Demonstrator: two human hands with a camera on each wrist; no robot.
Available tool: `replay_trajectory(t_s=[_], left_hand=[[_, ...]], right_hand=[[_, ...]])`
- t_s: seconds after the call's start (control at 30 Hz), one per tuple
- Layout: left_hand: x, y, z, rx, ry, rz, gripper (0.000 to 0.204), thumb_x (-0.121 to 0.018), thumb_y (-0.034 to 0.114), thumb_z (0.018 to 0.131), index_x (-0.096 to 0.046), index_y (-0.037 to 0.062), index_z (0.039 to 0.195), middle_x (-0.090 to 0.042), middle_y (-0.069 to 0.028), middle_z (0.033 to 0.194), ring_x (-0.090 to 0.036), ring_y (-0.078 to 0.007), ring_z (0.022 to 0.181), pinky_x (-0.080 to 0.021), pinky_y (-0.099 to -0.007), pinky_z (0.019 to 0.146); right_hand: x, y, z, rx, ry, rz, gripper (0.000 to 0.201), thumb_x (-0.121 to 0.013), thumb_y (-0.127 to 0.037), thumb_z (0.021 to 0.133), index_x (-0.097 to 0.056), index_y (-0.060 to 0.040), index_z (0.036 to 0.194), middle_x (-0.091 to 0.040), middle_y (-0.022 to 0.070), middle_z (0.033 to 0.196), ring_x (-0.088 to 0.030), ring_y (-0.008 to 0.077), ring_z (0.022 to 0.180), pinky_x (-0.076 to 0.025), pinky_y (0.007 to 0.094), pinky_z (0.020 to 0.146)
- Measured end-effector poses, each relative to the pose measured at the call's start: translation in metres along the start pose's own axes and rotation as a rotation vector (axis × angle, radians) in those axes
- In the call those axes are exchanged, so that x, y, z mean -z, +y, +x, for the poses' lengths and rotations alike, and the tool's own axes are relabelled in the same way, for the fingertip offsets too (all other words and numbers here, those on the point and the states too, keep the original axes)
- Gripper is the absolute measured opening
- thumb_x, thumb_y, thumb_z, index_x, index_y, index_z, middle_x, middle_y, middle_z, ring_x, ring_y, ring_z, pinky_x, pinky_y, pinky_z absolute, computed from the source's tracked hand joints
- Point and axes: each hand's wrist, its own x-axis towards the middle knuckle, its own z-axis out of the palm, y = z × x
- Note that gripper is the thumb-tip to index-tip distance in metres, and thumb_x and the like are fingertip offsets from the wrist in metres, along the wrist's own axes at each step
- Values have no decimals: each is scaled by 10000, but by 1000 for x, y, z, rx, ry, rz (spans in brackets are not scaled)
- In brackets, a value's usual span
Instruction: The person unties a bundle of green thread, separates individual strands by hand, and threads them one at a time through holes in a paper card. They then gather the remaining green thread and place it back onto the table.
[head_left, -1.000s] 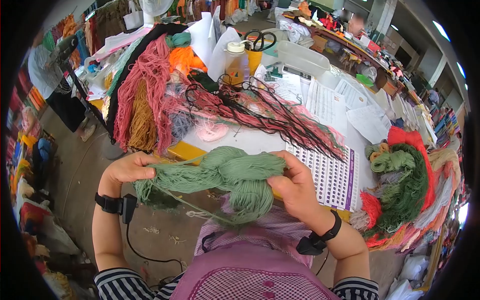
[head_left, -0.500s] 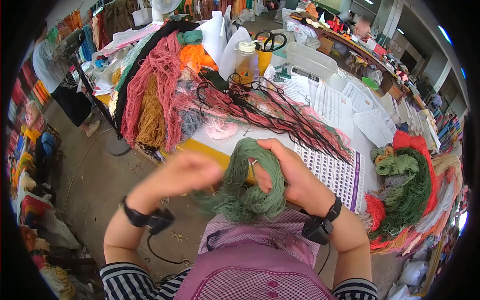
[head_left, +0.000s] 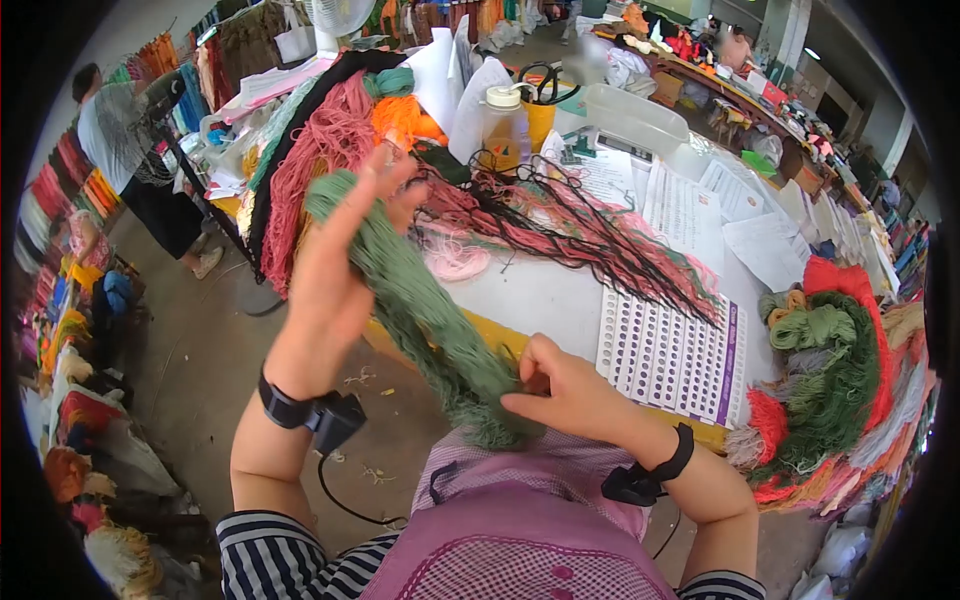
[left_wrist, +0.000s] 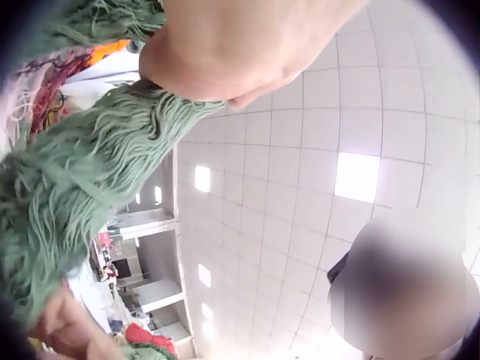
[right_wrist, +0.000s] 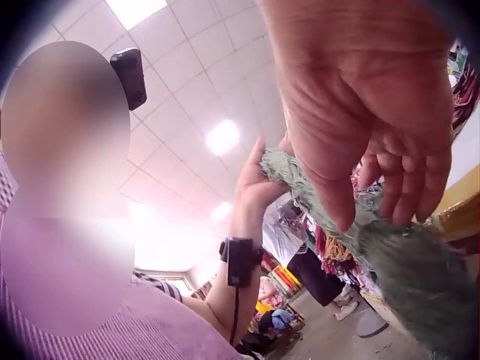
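A green yarn skein (head_left: 425, 300) stretches diagonally between the hands, its upper end at the left hand (head_left: 335, 270), whose fingers are extended and slightly blurred. In the left wrist view, green strands (left_wrist: 90, 165) run down from that hand (left_wrist: 232, 45). At the skein's lower end the right hand (head_left: 580, 395) pinches the yarn with thumb and curled fingers. From the right wrist, this hand (right_wrist: 360, 112) is seen over the skein (right_wrist: 412, 277), with the left hand (right_wrist: 259, 184) at the far end.
Pink skeins (head_left: 335, 135) and black strands (head_left: 600, 245) lie on the table, beside a punched card (head_left: 665, 355), papers (head_left: 685, 215), a bottle (head_left: 502, 130) and scissors (head_left: 540, 80). Red yarn (head_left: 850, 290) and green yarn hang at right. A person (head_left: 140, 160) stands left.
The left hand has risen and moved forward, from blurred beside the looped skein to its upper end. The skein is now drawn out long; the right hand has shifted lower and pinches its bottom.
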Motion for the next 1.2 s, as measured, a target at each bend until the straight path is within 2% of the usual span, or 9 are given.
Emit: replay_trajectory(t_s=[0.3, 0.4, 0.53, 0.7, 0.87, 1.0, 1.07, 1.13, 1.2], left_hand=[[10, 67, -4, -299, -167, -348, 541, -367, 65, 916, -237, -80, 1421, -283, -258, 1486, -314, -384, 1373, -261, -451, 1154], [35, 36, 7, 11, -42, -312, 560, -379, 70, 908, -233, -72, 1430, -275, -258, 1492, -303, -384, 1379, -258, -456, 1147], [7, 17, -2, 51, -202, -473, 603, -357, 354, 1000, -238, -17, 1460, -309, -222, 1489, -358, -335, 1356, -291, -446, 1118], [-19, -26, -7, 247, -331, -350, 703, -287, 542, 986, -265, 36, 1474, -293, -159, 1515, -277, -278, 1405, -217, -460, 1148], [-39, -34, -6, 68, -717, 532, 727, -390, 505, 877, -380, 48, 1443, -228, -126, 1557, -116, -256, 1463, -77, -424, 1170], [-37, -25, 2, -234, -727, 929, 753, -380, 376, 789, -312, 99, 1486, -178, -137, 1573, -95, -325, 1461, -60, -460, 1159], [-30, -17, 2, -384, -672, 1041, 733, -458, 332, 811, -310, 59, 1475, -162, -167, 1568, -125, -330, 1453, -108, -450, 1152], [-24, -24, 0, -620, -267, 1152, 732, -544, 260, 832, -284, 27, 1475, -180, -183, 1557, -170, -331, 1440, -153, -426, 1143], [-13, -49, -4, -478, -205, 838, 730, -594, 227, 847, -272, 22, 1469, -237, -187, 1534, -221, -319, 1423, -190, -412, 1141]], right_hand=[[9, 0, -15, -70, -174, -105, 210, -684, -200, 820, -556, -34, 829, -616, 99, 734, -607, 246, 671, -466, 335, 616], [15, -3, -18, -41, -119, -87, 194, -665, -209, 837, -581, -36, 857, -641, 99, 740, -623, 237, 670, -472, 332, 615], [23, -2, -16, -31, -28, -53, 181, -643, -192, 865, -592, -27, 920, -653, 100, 769, -639, 222, 706, -497, 320, 666], [20, -4, -4, -49, 153, 146, 237, -625, -183, 894, -594, -14, 1058, -673, 112, 945, -654, 204, 858, -509, 304, 777], [9, 5, 16, 266, 248, 135, 362, -634, -180, 892, -572, -31, 1216, -610, 138, 1135, -597, 208, 1038, -464, 291, 912], [14, 1, 11, 16, 53, 56, 324, -689, -202, 842, -557, 5, 1053, -608, 150, 1001, -618, 221, 831, -489, 351, 732], [14, -8, 7, -13, 239, -33, 312, -717, -173, 803, -510, -12, 972, -570, 141, 878, -580, 257, 700, -456, 380, 628], [15, -9, 9, 119, 665, -218, 310, -719, -105, 765, -490, -34, 961, -512, 134, 823, -543, 305, 679, -442, 391, 599], [16, -13, 7, 199, 721, -304, 328, -719, -66, 728, -476, -58, 948, -475, 127, 818, -527, 331, 716, -430, 398, 592]])
